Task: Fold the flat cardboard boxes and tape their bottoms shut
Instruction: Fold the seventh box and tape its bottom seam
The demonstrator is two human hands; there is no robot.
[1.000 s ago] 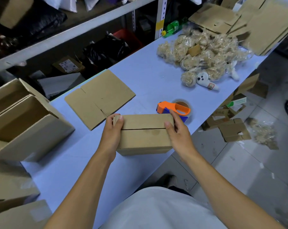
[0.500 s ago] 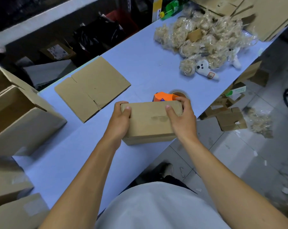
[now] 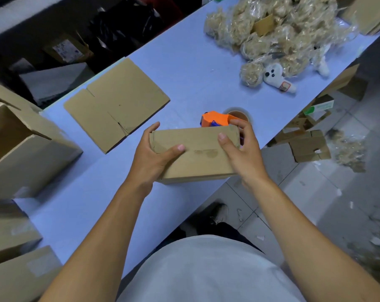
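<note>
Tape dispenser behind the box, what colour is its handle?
Orange, on the tape dispenser, with a bit of blue beneath; the head view shows it.

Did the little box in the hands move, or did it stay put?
Yes. The folded box shifted away from the person, toward the orange tape dispenser. Earlier the whole dispenser showed beyond it; now the box's far edge hides part of it.

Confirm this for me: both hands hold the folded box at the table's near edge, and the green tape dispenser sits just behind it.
One detail is wrong: the tape dispenser is orange, not green, as the head view shows. The rest stands: the left hand and right hand hold the folded box at the near edge of the table, with the dispenser just behind it.
</note>
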